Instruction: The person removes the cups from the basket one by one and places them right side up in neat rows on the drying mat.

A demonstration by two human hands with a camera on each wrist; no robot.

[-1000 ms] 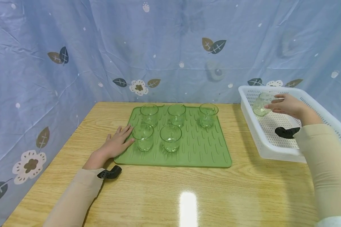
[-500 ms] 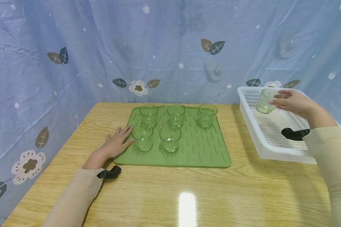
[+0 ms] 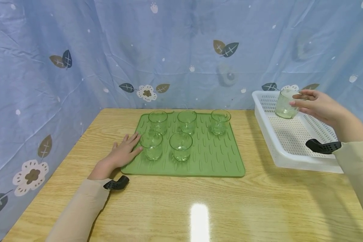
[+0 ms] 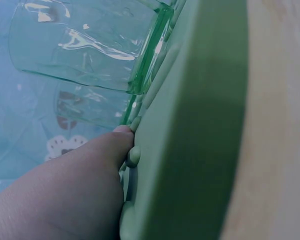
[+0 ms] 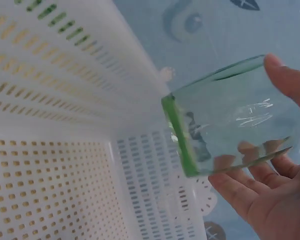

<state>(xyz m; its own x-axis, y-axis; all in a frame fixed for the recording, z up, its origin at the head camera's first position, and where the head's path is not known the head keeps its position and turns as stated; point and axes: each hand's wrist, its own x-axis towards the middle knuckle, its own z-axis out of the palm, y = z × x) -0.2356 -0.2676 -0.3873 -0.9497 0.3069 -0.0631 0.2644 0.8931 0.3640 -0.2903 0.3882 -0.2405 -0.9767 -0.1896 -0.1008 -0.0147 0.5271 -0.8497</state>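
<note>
My right hand [image 3: 323, 107] grips a clear, green-tinted drinking glass [image 3: 285, 106] over the far end of the white basket [image 3: 305, 162]. In the right wrist view, the thumb lies on one side of that glass and several fingers on the other, its thick base tipped toward the basket wall. My left hand [image 3: 122, 154] rests spread on the left edge of the green drying mat [image 3: 217, 161]. Its thumb lies right beside the front-left glass [image 3: 152, 148]. Another glass [image 3: 181, 148] stands to the right, and three more [image 3: 187, 122] form the back row, all rim up.
The perforated basket stands on the right of the wooden table [image 3: 245, 208], its floor visible. A blue patterned curtain [image 3: 175, 50] hangs behind the table and along its left side. Black wrist mounts [image 3: 117, 184] sit on both sleeves.
My right hand has raised the glass from the basket's left side and moved it to the right, turning it more upright. My left hand and the glasses on the mat stay put.
</note>
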